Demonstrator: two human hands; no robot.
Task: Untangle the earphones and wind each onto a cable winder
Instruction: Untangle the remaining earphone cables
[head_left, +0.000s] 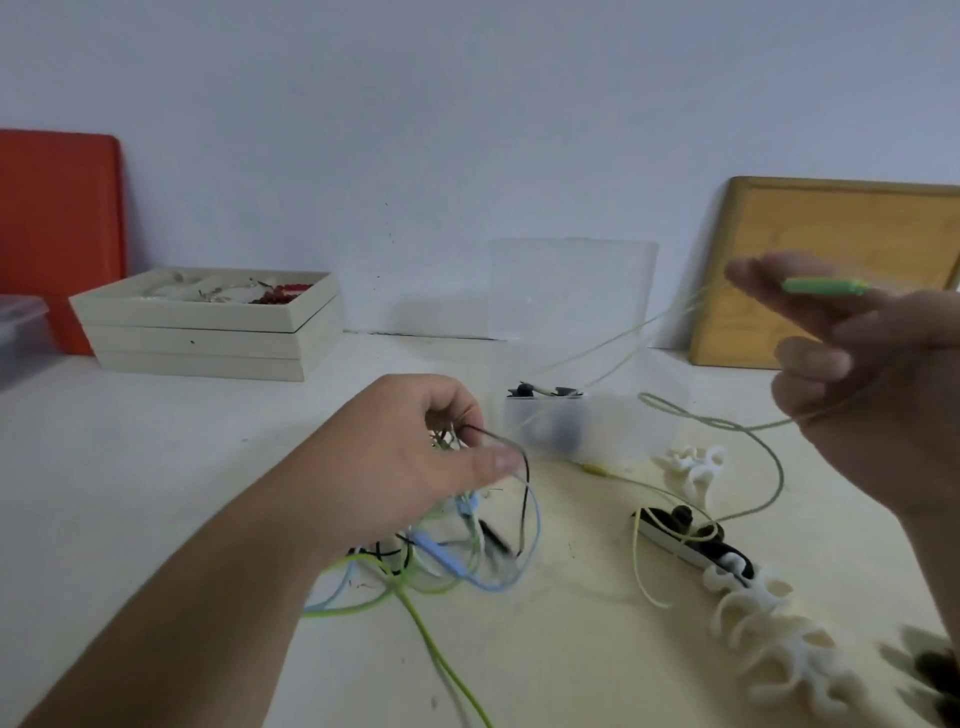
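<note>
Left hand (415, 457) gripping tangled thin cords (467, 551), right hand (872, 374) pinching green plug (823, 286) — pale cable trailing

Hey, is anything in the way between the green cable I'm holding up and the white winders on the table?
Yes, partly. The right hand holds the green cable up by its plug, but its far end still runs into the tangle gripped by the left hand. The white winders lie in the open on the table.

Pale green cable (769, 457), blue cable (535, 525), white winders (779, 639), orange board (57, 228).
</note>
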